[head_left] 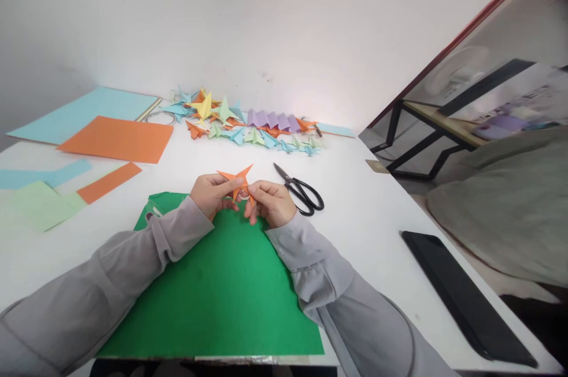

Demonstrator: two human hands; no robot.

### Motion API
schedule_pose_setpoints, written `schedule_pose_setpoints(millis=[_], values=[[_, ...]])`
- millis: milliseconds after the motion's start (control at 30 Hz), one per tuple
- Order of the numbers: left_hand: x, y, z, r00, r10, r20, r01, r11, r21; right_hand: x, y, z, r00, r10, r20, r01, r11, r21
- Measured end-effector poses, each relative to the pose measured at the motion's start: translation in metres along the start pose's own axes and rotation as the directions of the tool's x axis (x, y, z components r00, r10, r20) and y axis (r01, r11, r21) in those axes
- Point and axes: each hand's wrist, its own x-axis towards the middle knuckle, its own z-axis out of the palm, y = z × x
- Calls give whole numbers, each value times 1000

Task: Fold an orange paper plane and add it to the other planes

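An orange folded paper figure (pixel 242 178) with several pointed tips is held up between both hands. My left hand (pixel 213 194) pinches its left side, thumb on top. My right hand (pixel 271 202) grips its lower right part between thumb and fingers. Below the hands lies a green sheet (pixel 222 282) on the white table. Just right of my right hand rest scissors (pixel 302 189) with black handles, their blades pointing up and left. The fingertips partly cover the figure's lower folds.
Folded paper figures (pixel 224 110) in several colours line the wall, beside a purple pleated strip (pixel 273 120). Orange (pixel 118 139) and blue sheets (pixel 100 109) lie back left, with green (pixel 47 205) and orange offcuts (pixel 109 183) nearer. A black flat object (pixel 465 294) lies by the right edge.
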Motion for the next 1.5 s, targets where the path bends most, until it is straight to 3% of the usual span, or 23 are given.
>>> schedule_pose_setpoints(millis=[200, 433, 600, 733, 933, 1067, 1167, 1267, 1333, 1400, 1433, 1500], values=[[-1, 3, 0, 997, -14, 81, 9, 998, 56, -2, -2, 2, 999, -35, -31, 34, 999, -31], [-2, -2, -1, 989, 112, 98, -125, 983, 135, -5, -3, 7, 994, -99, -44, 92, 986, -136], [-5, -1, 4, 980, 127, 150, -140, 987, 76, -10, -7, 9, 990, -133, -45, 125, 980, -158], [-4, 1, 6, 990, 78, 117, -77, 997, -14, -10, -7, 9, 979, -190, -74, 170, 962, -215], [0, 0, 1, 996, 85, -38, -87, 994, -71, -7, -6, 6, 923, -348, -165, 304, 922, -241], [0, 0, 0, 988, 149, 41, -147, 988, -36, -6, -5, 6, 923, -359, -138, 330, 923, -197], [0, 0, 0, 982, 178, 61, -179, 984, 10, -6, -5, 7, 905, -380, -194, 338, 916, -216], [4, -1, -4, 975, 204, -89, -199, 978, 61, -5, -6, 6, 866, -408, -290, 330, 901, -281], [6, 0, -7, 946, 230, -231, -218, 973, 75, -4, -6, 4, 834, -435, -340, 331, 887, -324], [5, 2, -8, 920, 255, -297, -244, 967, 72, -3, -5, 1, 806, -475, -353, 335, 858, -389], [4, 3, -8, 927, 257, -274, -248, 966, 66, -3, -4, 0, 793, -507, -338, 342, 829, -443], [-1, 5, -6, 971, 206, -117, -200, 978, 58, -4, -2, -2, 764, -591, -261, 368, 730, -576]])
